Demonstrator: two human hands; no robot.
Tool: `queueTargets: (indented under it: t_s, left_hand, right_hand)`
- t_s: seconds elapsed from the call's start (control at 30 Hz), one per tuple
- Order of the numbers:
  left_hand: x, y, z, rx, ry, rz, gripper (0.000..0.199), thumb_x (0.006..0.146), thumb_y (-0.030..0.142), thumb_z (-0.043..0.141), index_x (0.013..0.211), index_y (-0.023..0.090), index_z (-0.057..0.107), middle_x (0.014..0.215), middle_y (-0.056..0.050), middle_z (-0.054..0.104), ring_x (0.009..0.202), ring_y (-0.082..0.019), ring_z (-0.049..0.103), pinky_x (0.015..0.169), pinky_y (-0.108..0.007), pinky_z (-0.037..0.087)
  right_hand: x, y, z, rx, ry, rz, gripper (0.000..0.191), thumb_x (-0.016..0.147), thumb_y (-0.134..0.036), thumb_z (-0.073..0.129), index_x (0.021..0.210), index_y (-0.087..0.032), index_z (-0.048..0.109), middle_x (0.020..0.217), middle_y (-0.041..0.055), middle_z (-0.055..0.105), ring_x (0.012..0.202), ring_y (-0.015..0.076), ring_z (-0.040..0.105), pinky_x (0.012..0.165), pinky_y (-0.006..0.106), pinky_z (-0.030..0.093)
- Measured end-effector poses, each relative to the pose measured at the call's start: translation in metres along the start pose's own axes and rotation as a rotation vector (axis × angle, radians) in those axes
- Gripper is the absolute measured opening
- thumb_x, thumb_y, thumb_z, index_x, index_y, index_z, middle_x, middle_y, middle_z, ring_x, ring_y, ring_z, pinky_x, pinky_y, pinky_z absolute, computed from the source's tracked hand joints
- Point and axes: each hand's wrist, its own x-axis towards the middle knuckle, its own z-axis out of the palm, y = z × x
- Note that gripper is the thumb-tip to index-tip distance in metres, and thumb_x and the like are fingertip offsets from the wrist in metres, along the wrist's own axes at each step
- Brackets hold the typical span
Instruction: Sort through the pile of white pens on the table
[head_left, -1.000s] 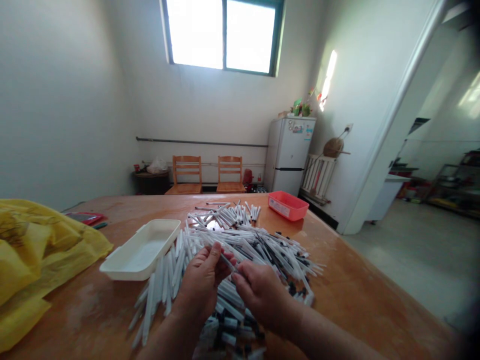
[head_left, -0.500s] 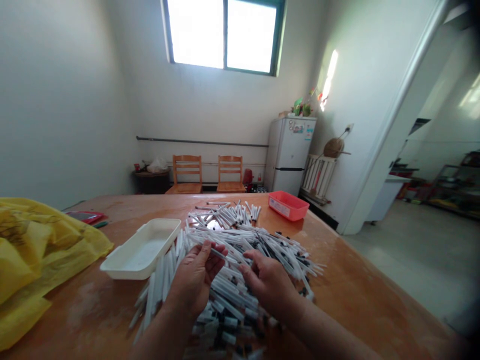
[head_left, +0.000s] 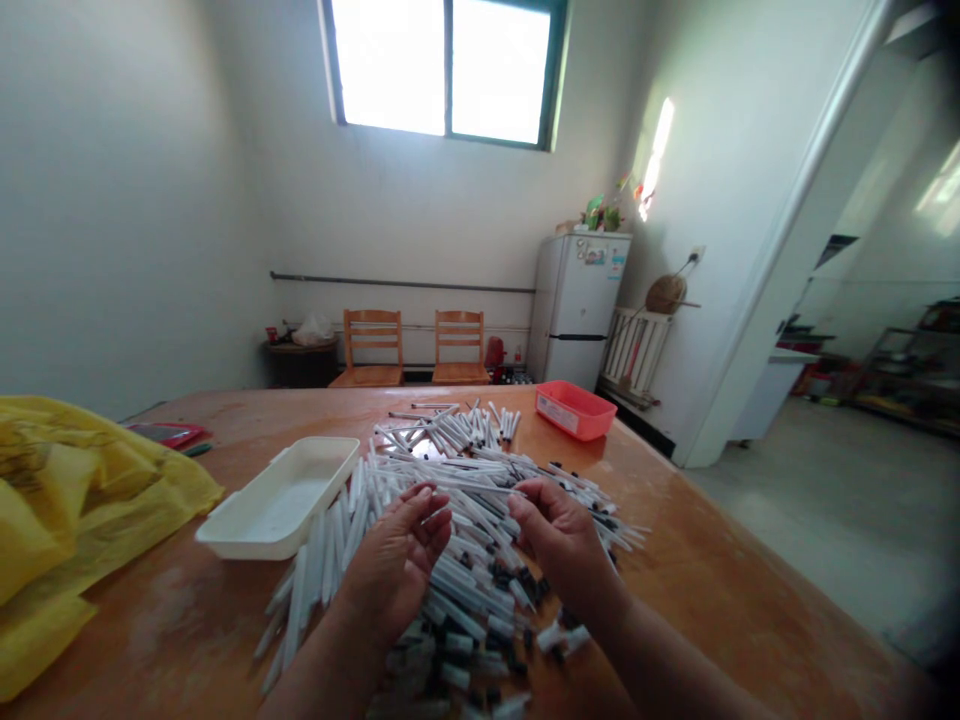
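Observation:
A thin, pale pen refill (head_left: 476,487) spans level between my two hands above a heap of pen parts. My right hand (head_left: 562,530) pinches its right end between thumb and forefinger. At the other end, the thumb and forefinger of my left hand (head_left: 405,545) close on the tip, with the remaining fingers loosely curled. Below lie many white pen barrels (head_left: 469,585), and short pen caps (head_left: 457,645) with dark ends are scattered nearer to me. More white tubes (head_left: 319,560) lie by my left forearm.
A cream tray (head_left: 247,515) stands left of the heap, and a red plastic basket (head_left: 576,412) at the back right. A yellow plastic bag (head_left: 97,490) covers the table's left side. Two wooden chairs (head_left: 373,345) and a fridge (head_left: 581,290) are beyond the table (head_left: 697,610).
My right hand has moved up and to the right, its fingers closing into a pinch. The thin refill now stretches between both hands; the left hand has barely moved.

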Motion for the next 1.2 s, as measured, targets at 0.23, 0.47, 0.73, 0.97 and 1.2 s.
queueTargets:
  t_s: [0.23, 0.47, 0.73, 0.97, 1.2]
  left_hand:
    - [0.003, 0.002, -0.005, 0.23, 0.072, 0.071, 0.024, 0.082, 0.011, 0.066, 0.104, 0.019, 0.063, 0.099, -0.008, 0.069, 0.071, -0.012, 0.068, 0.06, -0.021, 0.054]
    - [0.003, 0.001, -0.004, 0.428, 0.094, 0.179, 0.026, 0.077, 0.017, 0.069, 0.103, 0.017, 0.067, 0.101, -0.008, 0.069, 0.073, -0.014, 0.069, 0.064, -0.025, 0.053]
    - [0.007, -0.02, -0.01, 0.776, -0.174, 0.36, 0.044, 0.077, 0.029, 0.072, 0.12, 0.019, 0.069, 0.087, -0.005, 0.074, 0.068, -0.016, 0.066, 0.061, -0.024, 0.048]
    - [0.008, -0.034, -0.009, 1.182, -0.369, 0.55, 0.033, 0.092, 0.03, 0.053, 0.118, 0.022, 0.07, 0.115, -0.006, 0.074, 0.11, -0.021, 0.066, 0.099, -0.033, 0.047]
    - [-0.003, -0.032, -0.007, 1.355, -0.443, 0.603, 0.028, 0.094, 0.025, 0.05, 0.109, 0.025, 0.073, 0.104, -0.003, 0.075, 0.101, -0.019, 0.068, 0.092, -0.029, 0.048]
  right_hand:
    - [0.003, -0.005, -0.012, -0.177, 0.101, -0.149, 0.023, 0.091, -0.041, 0.059, 0.087, -0.02, 0.064, 0.068, -0.0014, 0.051, 0.06, 0.0135, 0.045, 0.056, 0.026, 0.038]
    - [0.005, -0.006, -0.015, -0.155, 0.15, -0.152, 0.026, 0.093, -0.043, 0.056, 0.093, -0.019, 0.064, 0.069, 0.0, 0.055, 0.061, 0.0147, 0.049, 0.057, 0.027, 0.041]
    - [0.01, -0.015, -0.028, 0.045, 0.318, -0.097, 0.026, 0.091, -0.045, 0.06, 0.089, -0.018, 0.061, 0.068, -0.0001, 0.06, 0.056, 0.0127, 0.053, 0.053, 0.025, 0.044]
    - [0.023, -0.008, -0.045, 0.245, 0.505, -0.151, 0.025, 0.091, -0.042, 0.06, 0.087, -0.018, 0.06, 0.066, -0.0016, 0.061, 0.053, 0.0109, 0.054, 0.049, 0.022, 0.045]
    - [0.03, 0.021, -0.033, 0.105, 0.224, 0.039, 0.025, 0.086, -0.041, 0.063, 0.095, -0.019, 0.055, 0.079, 0.0015, 0.068, 0.063, 0.0164, 0.064, 0.059, 0.029, 0.052]
